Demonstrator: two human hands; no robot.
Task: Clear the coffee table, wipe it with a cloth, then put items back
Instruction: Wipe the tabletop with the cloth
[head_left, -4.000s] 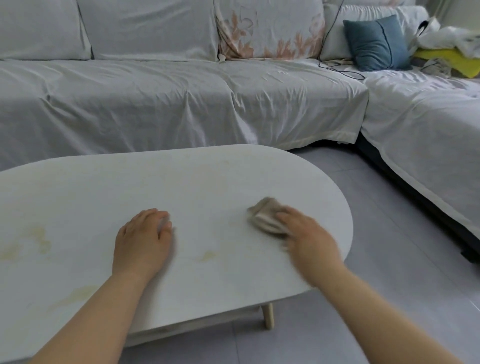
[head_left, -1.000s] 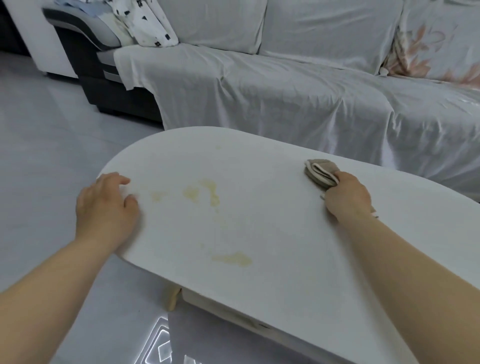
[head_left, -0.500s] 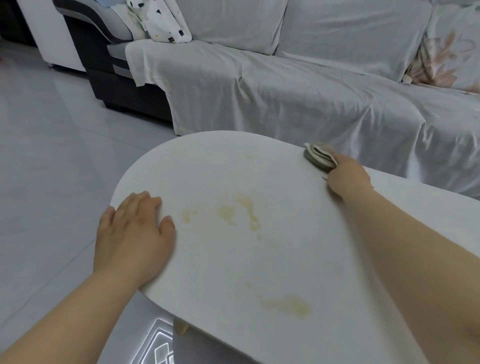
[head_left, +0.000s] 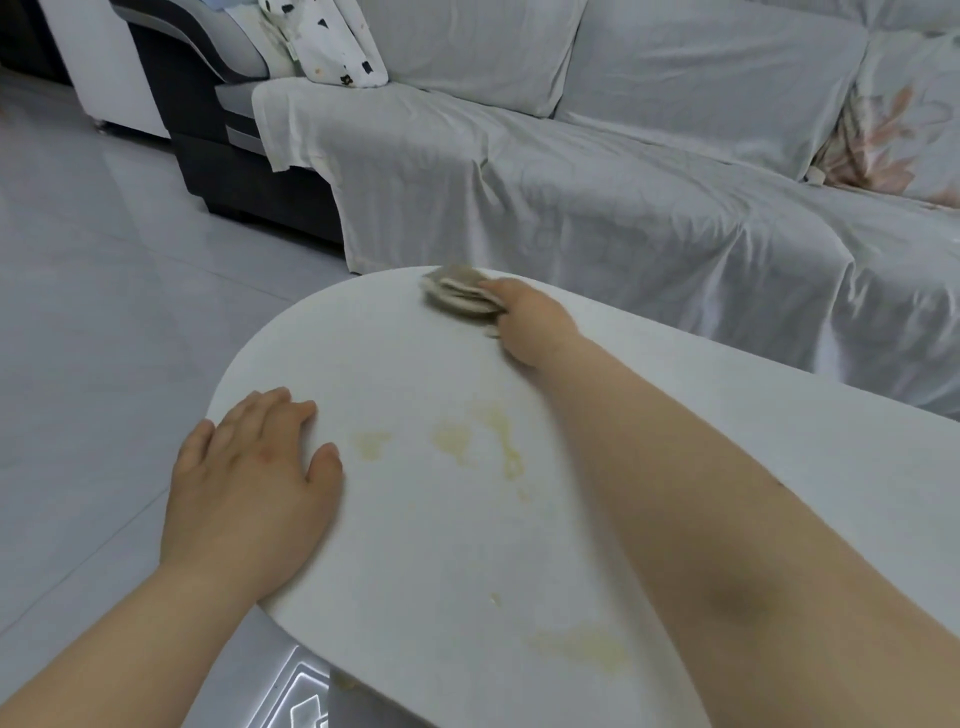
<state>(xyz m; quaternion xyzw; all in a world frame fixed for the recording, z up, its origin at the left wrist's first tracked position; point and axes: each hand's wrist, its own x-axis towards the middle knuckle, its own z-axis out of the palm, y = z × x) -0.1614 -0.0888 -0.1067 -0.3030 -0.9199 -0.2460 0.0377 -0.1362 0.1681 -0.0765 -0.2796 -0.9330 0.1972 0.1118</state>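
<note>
The white oval coffee table fills the lower middle, its top bare except for yellowish stains. My right hand reaches across to the table's far rim and presses a folded beige cloth onto the surface there. My left hand lies flat, fingers spread, on the table's near left edge and holds nothing.
A long sofa under a grey-white sheet runs close behind the table. A spotted cushion leans at its left end, a floral cushion at the right. Grey tiled floor lies to the left.
My right hand has slid the cloth leftward along the far rim toward the table's rounded end. My left hand has stayed flat on the near edge.
</note>
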